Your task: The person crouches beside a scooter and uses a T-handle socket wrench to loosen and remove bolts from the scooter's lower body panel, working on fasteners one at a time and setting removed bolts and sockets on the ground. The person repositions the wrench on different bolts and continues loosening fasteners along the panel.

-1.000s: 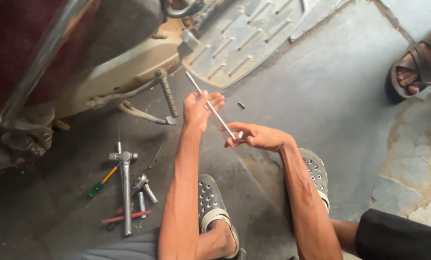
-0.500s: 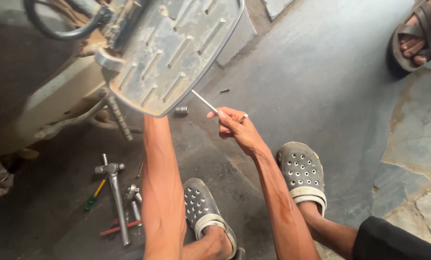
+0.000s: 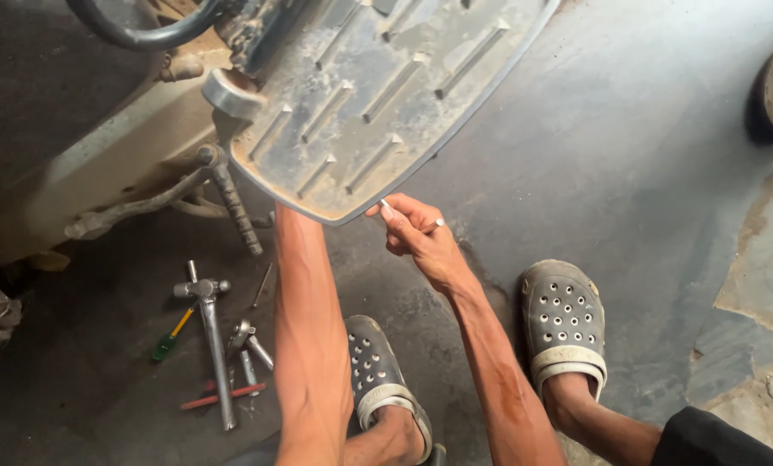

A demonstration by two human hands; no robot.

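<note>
Fingers of the right hand (image 3: 425, 242) are closed around the near end of a thin metal rod (image 3: 386, 207), of which only a short tip shows at the edge of the grey ribbed footboard (image 3: 378, 95); the rest runs out of sight beneath it. The left hand is hidden under the footboard, only its forearm (image 3: 304, 328) showing, so its grasp cannot be told. Since the work goes on unseen, the rod may well slip off whatever it meets, or the hidden fingers be nipped between rod and frame. On the concrete floor (image 3: 628, 190) by the left forearm lie a T-handled wrench (image 3: 209, 332), a green-handled screwdriver (image 3: 169, 341) and small sockets (image 3: 246, 341), near enough to be knocked by an elbow.
</note>
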